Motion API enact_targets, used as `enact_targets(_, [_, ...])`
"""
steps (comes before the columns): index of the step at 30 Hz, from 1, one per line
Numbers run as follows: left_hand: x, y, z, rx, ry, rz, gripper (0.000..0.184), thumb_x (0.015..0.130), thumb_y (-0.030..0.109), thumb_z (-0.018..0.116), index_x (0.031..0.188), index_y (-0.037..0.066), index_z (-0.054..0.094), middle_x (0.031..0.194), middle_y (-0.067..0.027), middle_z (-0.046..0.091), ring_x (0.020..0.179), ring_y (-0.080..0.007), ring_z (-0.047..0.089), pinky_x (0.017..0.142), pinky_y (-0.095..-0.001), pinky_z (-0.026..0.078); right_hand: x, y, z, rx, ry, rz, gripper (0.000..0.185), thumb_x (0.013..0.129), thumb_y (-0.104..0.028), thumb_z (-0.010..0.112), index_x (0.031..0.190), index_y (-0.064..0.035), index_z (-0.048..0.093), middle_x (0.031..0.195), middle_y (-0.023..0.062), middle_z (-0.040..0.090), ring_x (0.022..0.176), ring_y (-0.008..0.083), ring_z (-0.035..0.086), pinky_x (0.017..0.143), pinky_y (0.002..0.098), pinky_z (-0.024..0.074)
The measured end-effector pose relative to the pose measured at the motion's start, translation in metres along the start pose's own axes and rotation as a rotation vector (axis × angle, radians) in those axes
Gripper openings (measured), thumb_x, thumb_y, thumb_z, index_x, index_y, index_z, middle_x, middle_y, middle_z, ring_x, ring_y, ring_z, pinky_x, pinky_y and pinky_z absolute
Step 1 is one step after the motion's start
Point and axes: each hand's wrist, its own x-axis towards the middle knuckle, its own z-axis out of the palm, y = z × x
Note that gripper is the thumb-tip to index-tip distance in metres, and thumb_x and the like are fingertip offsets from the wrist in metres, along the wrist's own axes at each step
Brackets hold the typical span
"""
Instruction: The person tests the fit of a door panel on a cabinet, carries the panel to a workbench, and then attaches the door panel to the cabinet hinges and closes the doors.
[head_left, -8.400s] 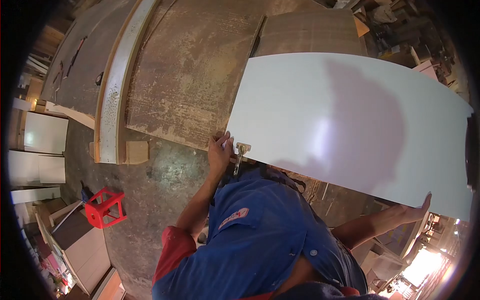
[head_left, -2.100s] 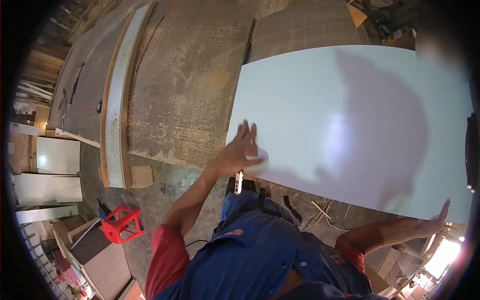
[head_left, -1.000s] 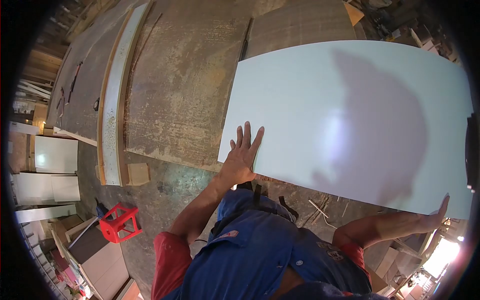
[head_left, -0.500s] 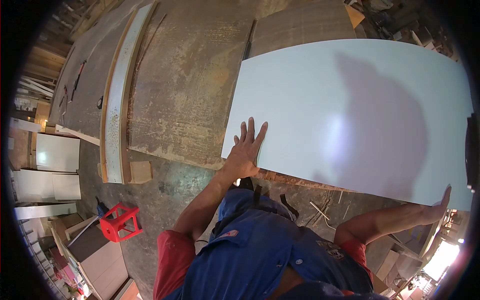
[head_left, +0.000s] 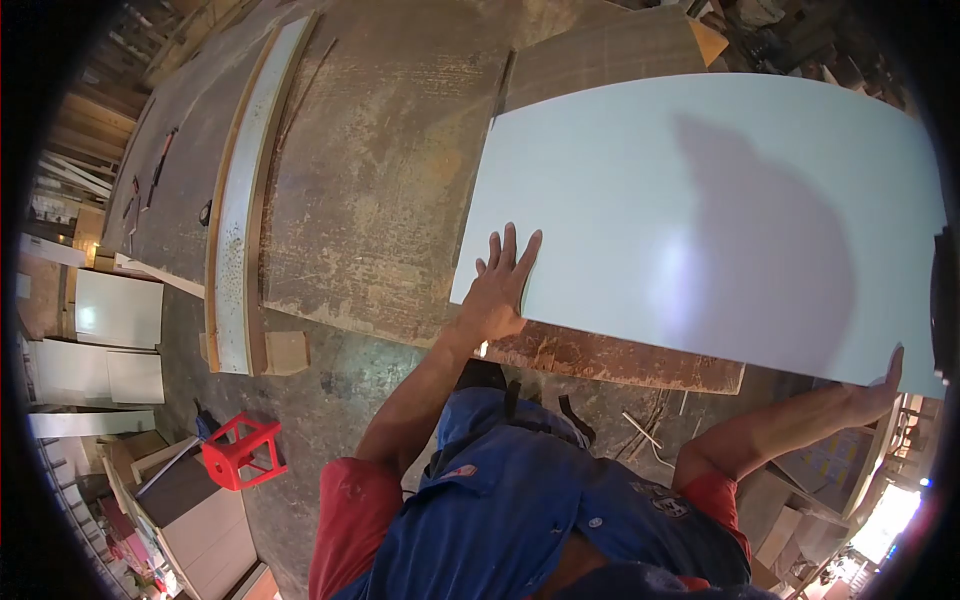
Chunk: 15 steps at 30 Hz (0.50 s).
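Note:
A large white panel [head_left: 600, 200] lies on the worn wooden worktable [head_left: 370, 190], with a dark shadow across its right half. My left hand [head_left: 495, 298] presses on the panel's near left corner, its fingers spread over the surface and nothing held in them. At the near right edge, my right hand [head_left: 876, 396] rests against the panel with one digit stretched along the top; its other fingers are mostly hidden. A strip of the table's rough, reddish front edge [head_left: 620, 360] shows between the panel and my body.
A long white-faced board with wooden sides [head_left: 240, 210] lies across the table at left, near a tape measure [head_left: 205, 212] and some hand tools [head_left: 160, 168]. A red stool [head_left: 243, 450] stands on the floor. White panels [head_left: 118, 308] lean further left.
The panel has slid slightly away from my body, with both hands following it. More of the table's front edge is exposed. The view has shifted a little.

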Motion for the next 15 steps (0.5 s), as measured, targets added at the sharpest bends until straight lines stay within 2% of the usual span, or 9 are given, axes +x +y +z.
enact_targets(3, [0.019, -0.005, 0.000, 0.028, 0.025, 0.004, 0.105, 0.072, 0.029, 0.072, 0.151, 0.014, 0.006, 0.149, -0.0365, 0.007, 0.133, -0.0600, 0.015, 0.096, -0.0706, 0.033, 0.022, 0.016, 0.009, -0.022, -0.042, -0.054, 0.027, 0.081, -0.004, 0.069, 0.100, 0.0138, 0.062, 0.101, 0.0175, 0.065, 0.083, 0.0240, 0.065, 0.071, 0.0321, 0.0562])
enact_targets(6, [0.024, -0.004, -0.004, 0.030, 0.006, -0.012, 0.105, 0.072, 0.027, 0.072, 0.151, 0.013, 0.005, 0.149, -0.0370, 0.006, 0.133, -0.0605, 0.015, 0.096, -0.0713, 0.033, 0.019, 0.019, 0.019, 0.036, -0.105, 0.003, 0.030, 0.080, -0.005, 0.069, 0.101, 0.0146, 0.061, 0.102, 0.0178, 0.064, 0.084, 0.0242, 0.065, 0.072, 0.0326, 0.0568])
enact_targets(8, [0.023, -0.001, -0.008, 0.006, -0.015, -0.005, 0.105, 0.072, 0.026, 0.072, 0.151, 0.013, 0.004, 0.149, -0.0373, 0.006, 0.133, -0.0609, 0.015, 0.095, -0.0721, 0.033, 0.014, 0.014, 0.028, -0.085, -0.024, -0.026, 0.033, 0.079, -0.006, 0.070, 0.103, 0.0142, 0.061, 0.103, 0.0173, 0.065, 0.085, 0.0239, 0.065, 0.072, 0.0320, 0.0569])
enact_targets(12, [0.001, 0.012, -0.004, -0.026, 0.005, -0.010, 0.106, 0.071, 0.021, 0.074, 0.151, 0.010, 0.005, 0.147, -0.0388, 0.006, 0.132, -0.0619, 0.013, 0.095, -0.0726, 0.033, -0.006, -0.003, 0.036, -0.115, 0.040, -0.017, 0.033, 0.079, -0.008, 0.072, 0.103, 0.0121, 0.062, 0.103, 0.0164, 0.065, 0.085, 0.0238, 0.065, 0.071, 0.0316, 0.0571])
enact_targets(14, [-0.007, 0.016, -0.002, -0.036, 0.001, -0.021, 0.107, 0.070, 0.021, 0.074, 0.151, 0.010, 0.005, 0.148, -0.0384, 0.005, 0.132, -0.0620, 0.013, 0.095, -0.0728, 0.032, -0.026, -0.020, 0.039, -0.084, 0.104, 0.070, 0.032, 0.078, -0.008, 0.072, 0.102, 0.0106, 0.064, 0.103, 0.0151, 0.065, 0.085, 0.0235, 0.066, 0.071, 0.0316, 0.0570])
enact_targets(15, [-0.011, 0.017, 0.000, -0.046, 0.009, -0.027, 0.107, 0.070, 0.021, 0.075, 0.151, 0.010, 0.006, 0.148, -0.0383, 0.005, 0.132, -0.0622, 0.012, 0.095, -0.0729, 0.031, -0.027, -0.023, 0.035, -0.187, 0.125, 0.022, 0.030, 0.079, -0.008, 0.072, 0.101, 0.0103, 0.064, 0.103, 0.0150, 0.065, 0.086, 0.0231, 0.065, 0.073, 0.0320, 0.0564])
